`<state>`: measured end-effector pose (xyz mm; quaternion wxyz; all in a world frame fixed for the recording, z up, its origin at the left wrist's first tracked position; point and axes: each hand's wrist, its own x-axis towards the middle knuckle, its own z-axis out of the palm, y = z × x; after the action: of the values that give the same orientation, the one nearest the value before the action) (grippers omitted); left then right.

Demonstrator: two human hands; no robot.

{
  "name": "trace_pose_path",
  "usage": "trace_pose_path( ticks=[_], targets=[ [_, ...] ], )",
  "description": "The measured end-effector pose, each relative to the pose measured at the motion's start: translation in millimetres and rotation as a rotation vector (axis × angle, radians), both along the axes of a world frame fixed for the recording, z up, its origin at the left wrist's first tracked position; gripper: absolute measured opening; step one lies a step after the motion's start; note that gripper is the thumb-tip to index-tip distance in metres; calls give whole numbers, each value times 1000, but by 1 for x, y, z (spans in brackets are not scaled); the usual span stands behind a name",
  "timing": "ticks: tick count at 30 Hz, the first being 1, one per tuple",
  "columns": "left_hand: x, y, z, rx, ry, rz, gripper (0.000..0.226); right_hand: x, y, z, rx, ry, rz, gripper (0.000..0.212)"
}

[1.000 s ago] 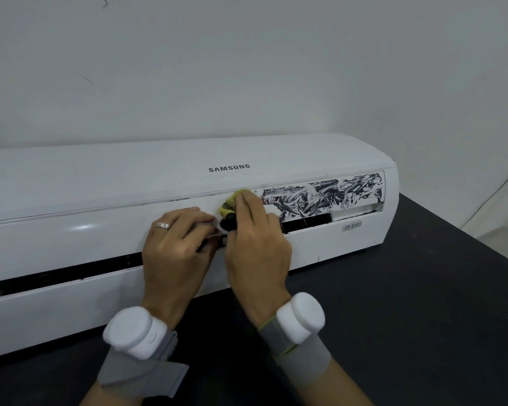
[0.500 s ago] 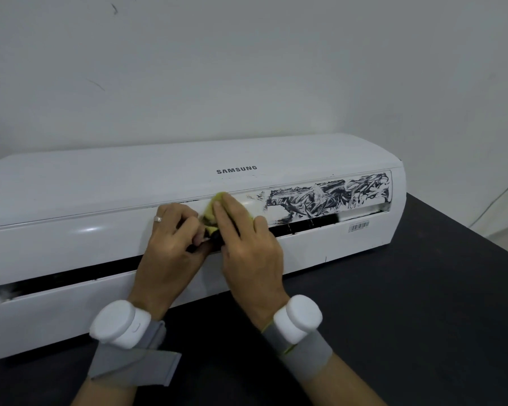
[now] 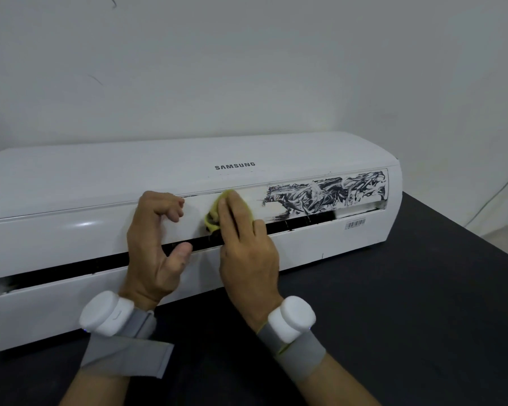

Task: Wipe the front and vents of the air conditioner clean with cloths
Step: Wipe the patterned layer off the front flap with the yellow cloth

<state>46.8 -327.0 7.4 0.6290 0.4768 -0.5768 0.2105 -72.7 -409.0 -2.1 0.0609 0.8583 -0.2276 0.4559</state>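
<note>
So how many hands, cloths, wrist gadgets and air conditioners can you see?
Hands: 2 (left hand, right hand)
Cloths: 1 (yellow cloth)
Wrist gadgets: 2 (left wrist gadget, right wrist gadget)
Air conditioners: 1 (white air conditioner)
Total: 6
</note>
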Motion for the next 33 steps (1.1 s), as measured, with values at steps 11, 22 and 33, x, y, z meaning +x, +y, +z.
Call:
trace_pose_path(
  ticks=[11,22,33],
  targets=[
    [4,-2,1,-39,127,-117,22,11,8,2,45,-62,25,57],
    [0,3,3,7,113,-4,15,-10,-13,-4,-5,28,-324,55],
    [-10,2,11,50,63,241,18,-1,9,1,-41,65,-96,51]
  ],
)
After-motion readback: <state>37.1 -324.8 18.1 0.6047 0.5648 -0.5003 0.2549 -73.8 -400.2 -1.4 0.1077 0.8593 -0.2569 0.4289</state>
